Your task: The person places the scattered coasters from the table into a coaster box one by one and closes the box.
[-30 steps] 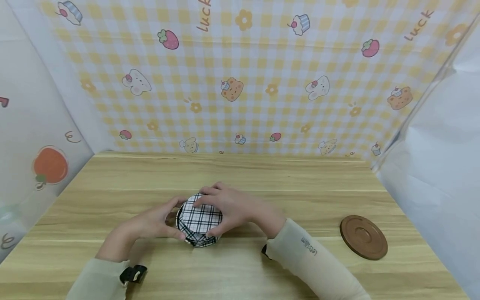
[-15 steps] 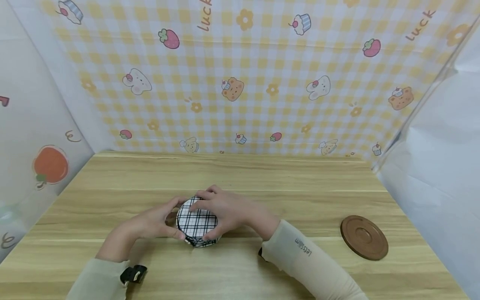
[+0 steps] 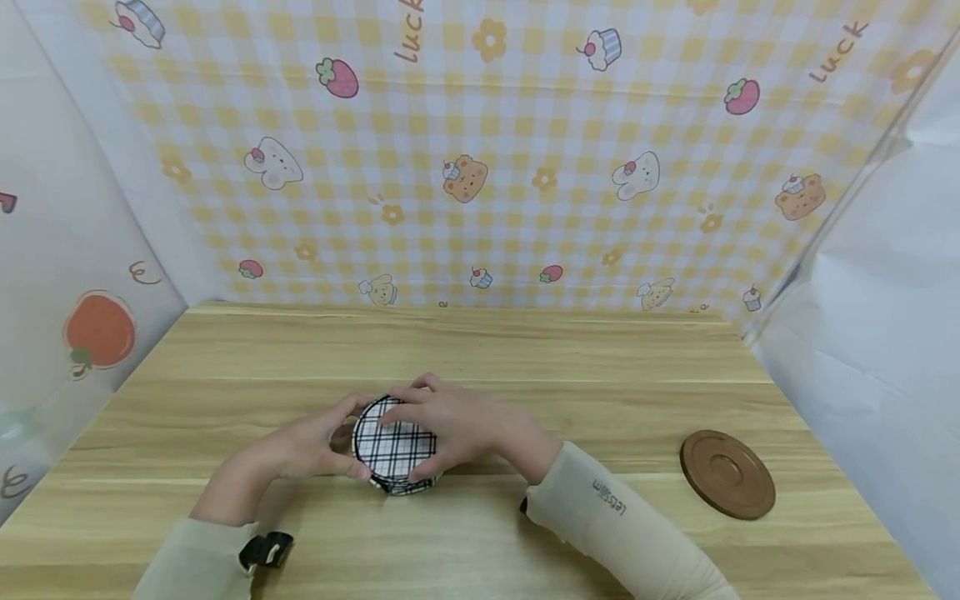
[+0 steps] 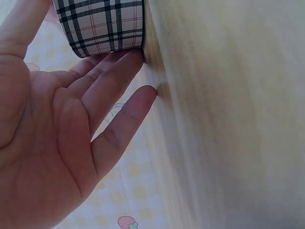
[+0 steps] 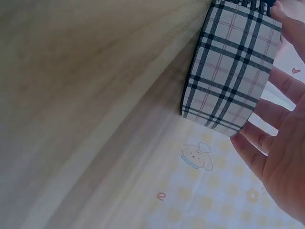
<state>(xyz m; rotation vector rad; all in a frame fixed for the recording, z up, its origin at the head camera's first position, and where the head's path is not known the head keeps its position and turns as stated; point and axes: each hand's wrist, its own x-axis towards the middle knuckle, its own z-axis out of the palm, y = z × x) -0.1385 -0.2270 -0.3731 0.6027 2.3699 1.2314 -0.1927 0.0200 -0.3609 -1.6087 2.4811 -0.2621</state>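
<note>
A round plaid box, white with black and thin red lines, stands on the wooden table left of centre in the head view. My left hand curls around its left side, thumb at the front edge and fingers behind. In the left wrist view, the left fingers reach along the box's lower side. My right hand grips the box from above and the right, with its thumb at the front rim and the index finger over the top. The right wrist view shows the plaid side wall beside the right fingers.
A brown round disc with ring-shaped grooves lies on the right part of the wooden table. Behind the table hangs a yellow checked cloth with cartoon prints. Pale sheets close off the sides.
The box's top has shifted slightly left and toward the person and looks less tilted than a second ago. My right hand moved left with it; the left hand has stayed in place.
</note>
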